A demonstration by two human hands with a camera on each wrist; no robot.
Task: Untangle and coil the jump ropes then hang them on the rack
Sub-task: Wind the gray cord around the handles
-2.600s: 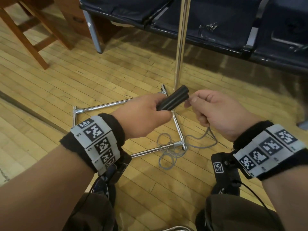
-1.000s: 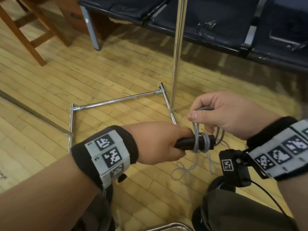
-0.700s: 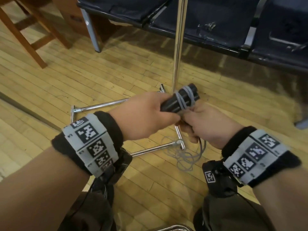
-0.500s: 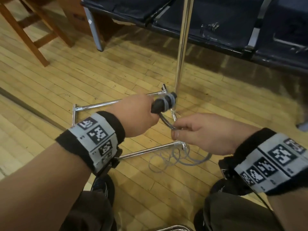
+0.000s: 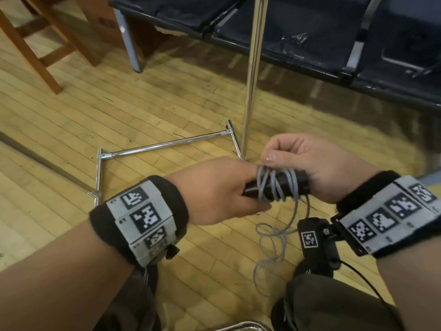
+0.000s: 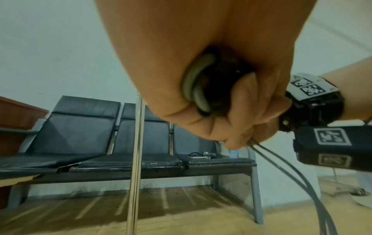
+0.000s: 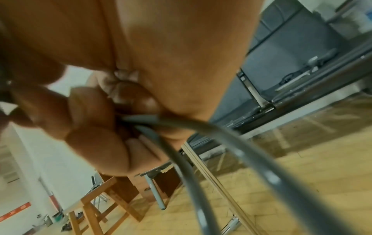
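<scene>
My left hand [image 5: 222,189] grips the black jump-rope handles [image 5: 299,185], held level in front of me. Several turns of grey rope [image 5: 276,185] are wound around the handles. My right hand [image 5: 307,161] is just above and behind them, pinching the grey rope at the top of the wraps. Loose rope [image 5: 272,244] hangs down from the handles and lies in loops on the floor. In the left wrist view my left hand [image 6: 221,95] closes on the handles and rope [image 6: 196,89]. In the right wrist view my right hand [image 7: 112,120] holds the rope [image 7: 201,130]. The chrome rack pole [image 5: 250,75] stands just beyond my hands.
The rack's chrome base bars [image 5: 164,145] lie on the wooden floor [image 5: 119,111]. A row of dark seats [image 5: 310,32] stands behind the pole. A wooden stool [image 5: 43,44] is at the far left. My knees [image 5: 329,304] are at the bottom.
More turns of grey rope are on the handles than a second ago. My right hand has come up from below the handles to their top, and less rope lies on the floor.
</scene>
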